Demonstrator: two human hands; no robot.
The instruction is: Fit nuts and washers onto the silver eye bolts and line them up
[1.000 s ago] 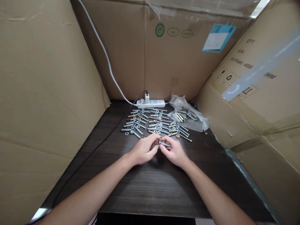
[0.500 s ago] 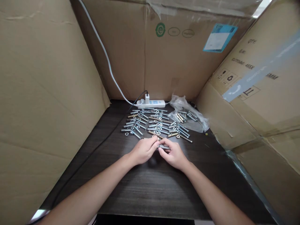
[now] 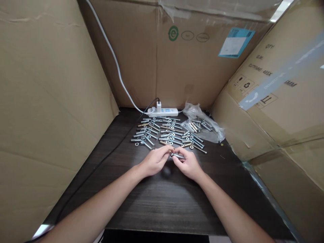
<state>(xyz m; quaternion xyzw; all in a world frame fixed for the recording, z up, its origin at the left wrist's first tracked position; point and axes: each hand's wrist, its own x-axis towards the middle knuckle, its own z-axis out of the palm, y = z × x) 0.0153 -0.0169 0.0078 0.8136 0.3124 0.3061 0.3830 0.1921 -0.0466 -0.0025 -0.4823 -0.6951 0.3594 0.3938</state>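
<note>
My right hand (image 3: pixel 189 164) is closed around a silver expansion bolt (image 3: pixel 179 156), thumb below and fingers above, its end pointing left. My left hand (image 3: pixel 155 161) meets it there, thumb and fingers pinched at the bolt's left end. What the left fingertips pinch is small and mostly hidden; a ringed metal end shows between the two hands. Just beyond the hands lie rows of bolts (image 3: pixel 172 133), metal sleeves (image 3: pixel 136 140) and washers, silver and some brass-coloured. One loose washer (image 3: pixel 137 144) sits at the left front of the rows.
A clear plastic bag (image 3: pixel 215 132) with more bolts lies at the back right. Behind the rows is a white power strip (image 3: pixel 167 112) with a charger plugged in. A black cable (image 3: pixel 111 153) crosses the dark table's left side. Cardboard walls (image 3: pixel 187 67) enclose three sides.
Both hands have shifted slightly at the bolt. The left fingertips have moved up and away a little, so more of the bolt's left end shows. My right hand still holds the bolt.
</note>
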